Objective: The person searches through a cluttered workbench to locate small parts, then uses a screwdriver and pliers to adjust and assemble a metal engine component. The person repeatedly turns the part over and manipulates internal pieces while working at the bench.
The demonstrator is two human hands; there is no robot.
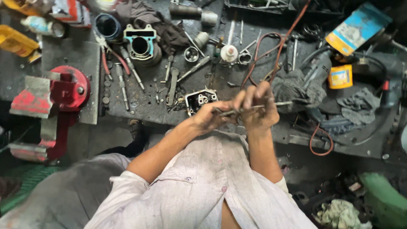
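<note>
My left hand (pixel 207 118) and my right hand (pixel 258 108) meet above the near edge of a greasy workbench (pixel 148 106). Both are closed around a thin metal rod (pixel 283 103) that runs sideways through them, its bare end sticking out to the right of my right hand. The fingers hide the rod's middle part. Just beyond my left hand, a small metal engine part (pixel 199 99) with several holes lies on the bench.
A red bench vise (pixel 59 97) is fixed at the left. Screwdrivers, pliers (pixel 111 57), a cylinder block (pixel 142 44), a red-brown cable (pixel 271 53), rags (pixel 292 87) and a yellow tin (pixel 340 76) crowd the bench. More rags lie on the floor at lower right.
</note>
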